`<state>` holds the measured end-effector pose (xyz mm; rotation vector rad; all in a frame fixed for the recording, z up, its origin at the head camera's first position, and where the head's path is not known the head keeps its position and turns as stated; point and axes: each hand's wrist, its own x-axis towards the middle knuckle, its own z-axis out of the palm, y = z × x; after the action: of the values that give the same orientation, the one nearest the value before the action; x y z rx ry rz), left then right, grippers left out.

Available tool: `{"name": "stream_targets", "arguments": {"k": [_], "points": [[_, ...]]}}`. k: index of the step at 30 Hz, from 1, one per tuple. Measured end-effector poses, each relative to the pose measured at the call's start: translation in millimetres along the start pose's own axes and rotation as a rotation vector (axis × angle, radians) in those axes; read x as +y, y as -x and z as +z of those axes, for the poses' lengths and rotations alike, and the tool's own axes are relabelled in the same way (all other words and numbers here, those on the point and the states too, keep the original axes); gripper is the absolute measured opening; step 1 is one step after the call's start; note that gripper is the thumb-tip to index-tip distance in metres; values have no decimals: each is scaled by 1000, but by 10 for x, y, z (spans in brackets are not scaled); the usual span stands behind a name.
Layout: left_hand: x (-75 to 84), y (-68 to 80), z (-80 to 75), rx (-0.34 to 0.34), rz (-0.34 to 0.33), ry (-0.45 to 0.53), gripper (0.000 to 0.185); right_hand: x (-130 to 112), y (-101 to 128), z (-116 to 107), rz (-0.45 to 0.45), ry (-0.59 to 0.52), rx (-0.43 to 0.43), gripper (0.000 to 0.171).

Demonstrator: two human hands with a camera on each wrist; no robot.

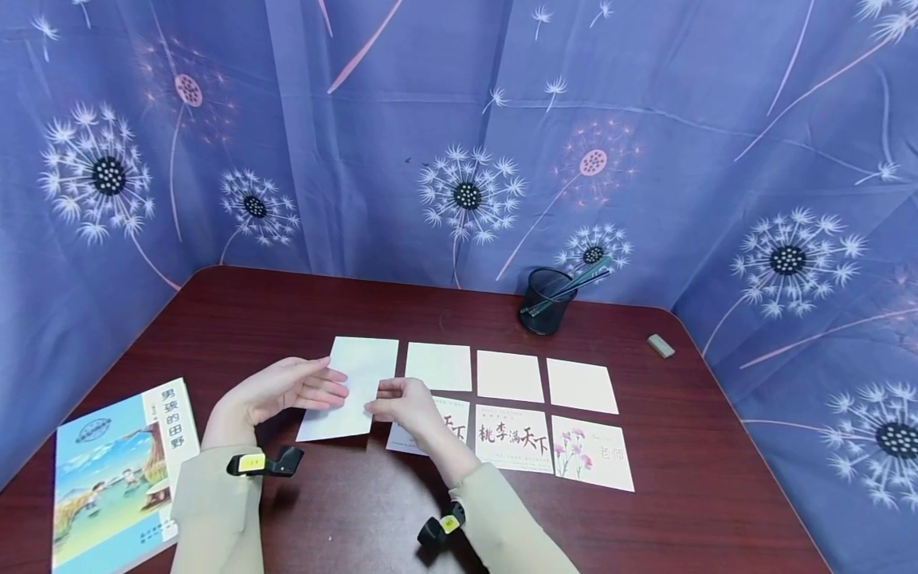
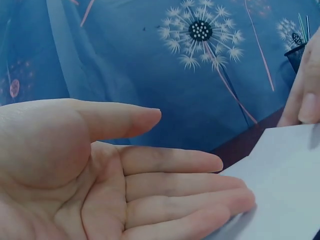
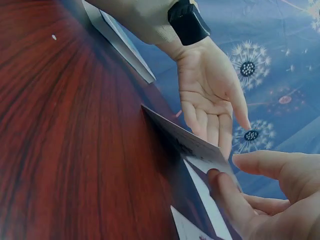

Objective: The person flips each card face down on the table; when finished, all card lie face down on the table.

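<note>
My right hand (image 1: 405, 405) pinches the white card (image 1: 349, 388) by its right edge, tilting it off the tabletop (image 1: 358, 510); my left hand (image 1: 287, 391) lies flat and open at its left edge, steadying it. Other cards (image 1: 513, 437) crowd the right; a book (image 1: 118, 470) lies left.

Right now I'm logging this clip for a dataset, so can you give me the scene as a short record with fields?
left hand: left hand flat, fingers straight, touching the white card's edge
right hand: right hand pinches the white card
card state: lifted at a tilt off the table
laid out: three blank cards, printed cards
also there: book, pen holder, eraser
</note>
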<state>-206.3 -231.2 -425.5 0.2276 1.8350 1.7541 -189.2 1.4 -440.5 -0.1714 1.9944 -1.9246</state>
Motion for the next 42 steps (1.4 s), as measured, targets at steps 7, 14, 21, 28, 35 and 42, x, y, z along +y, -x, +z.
{"name": "stream_targets", "arguments": {"k": [7, 14, 21, 28, 35, 42], "points": [[-76, -30, -27, 18, -33, -14, 57, 43, 22, -90, 27, 38, -38, 43], [-127, -59, -34, 20, -43, -11, 56, 46, 37, -128, 57, 70, -20, 38], [-157, -65, -34, 25, -52, -5, 56, 80, 36, -163, 52, 112, -20, 35], [-154, -66, -35, 24, -53, -11, 56, 48, 56, -189, 45, 156, -22, 35], [-122, -59, -33, 28, -50, -25, 55, 1, 63, -250, 26, 191, -35, 38], [-36, -124, 80, 17, -27, -14, 53, -28, 107, -438, -4, 245, -9, 40]]}}
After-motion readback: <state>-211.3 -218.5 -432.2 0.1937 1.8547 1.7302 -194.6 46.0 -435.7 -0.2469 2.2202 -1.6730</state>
